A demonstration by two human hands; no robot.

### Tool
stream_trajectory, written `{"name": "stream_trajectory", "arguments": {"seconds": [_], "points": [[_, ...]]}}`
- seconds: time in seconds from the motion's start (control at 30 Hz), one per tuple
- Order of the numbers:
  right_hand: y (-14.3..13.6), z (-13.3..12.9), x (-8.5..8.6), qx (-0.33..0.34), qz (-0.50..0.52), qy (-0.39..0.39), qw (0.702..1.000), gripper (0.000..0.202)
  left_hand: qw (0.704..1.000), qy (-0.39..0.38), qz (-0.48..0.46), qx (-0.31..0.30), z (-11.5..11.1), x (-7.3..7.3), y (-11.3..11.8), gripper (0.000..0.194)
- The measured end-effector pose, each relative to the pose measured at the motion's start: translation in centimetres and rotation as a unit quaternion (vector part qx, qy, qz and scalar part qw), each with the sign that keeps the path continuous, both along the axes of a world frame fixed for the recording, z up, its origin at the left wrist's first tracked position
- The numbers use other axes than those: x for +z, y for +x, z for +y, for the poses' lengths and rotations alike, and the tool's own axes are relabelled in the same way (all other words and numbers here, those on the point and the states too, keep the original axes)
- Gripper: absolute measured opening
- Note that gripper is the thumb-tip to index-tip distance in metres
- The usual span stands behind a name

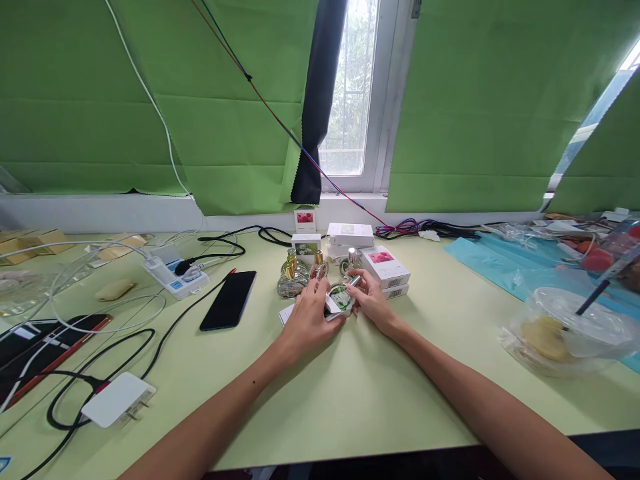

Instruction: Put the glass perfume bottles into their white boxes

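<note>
Nearest me, the pale green table (pixel 350 393) runs up to the glass bottle (pixel 343 298), which sits between my two hands. My right hand (pixel 369 301) has its fingers closed on the bottle near its silver cap (pixel 355 279); my left hand (pixel 316 312) is clamped on a white carton (pixel 331 305) right beside the bottle, so the hands nearly meet. I can't tell whether the flower print belongs to the glass or the carton. Smooth glass on fingertips could turn, I think, and if the cap is loose, weight hung on it might let the body drop.

Well to the right of the bottle is a lidded plastic cup (pixel 570 327); a wide swing of my forearm might tip it. Well to the left lies a phone (pixel 229 300), which a spill could reach.

Just beyond the bottle, gold-capped bottles (pixel 292 283) and a silver-capped bottle (pixel 350 260) crowd together, so a knuckle pushed forward could knock one over or chip the glass. Beyond and right of it, the stacked boxes (pixel 385 270) could slide if my right wrist nudged them. Farthest behind it, a red-picture box (pixel 305 219) seems out of harm's way
</note>
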State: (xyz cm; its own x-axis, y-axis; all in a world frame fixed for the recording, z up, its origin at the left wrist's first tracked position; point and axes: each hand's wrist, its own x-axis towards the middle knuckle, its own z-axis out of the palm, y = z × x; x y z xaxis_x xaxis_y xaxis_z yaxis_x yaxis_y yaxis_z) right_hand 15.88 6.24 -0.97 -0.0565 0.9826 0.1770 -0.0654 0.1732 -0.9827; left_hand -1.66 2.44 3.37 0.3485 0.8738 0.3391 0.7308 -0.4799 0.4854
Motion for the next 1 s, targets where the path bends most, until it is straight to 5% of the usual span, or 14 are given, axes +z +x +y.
{"name": "stream_trajectory", "arguments": {"seconds": [1.0], "points": [[-0.07,-0.52,0.63,0.010,0.060,-0.027,0.998,0.047,1.000,-0.003,-0.020,-0.013,-0.42,0.60,0.41,0.030]]}}
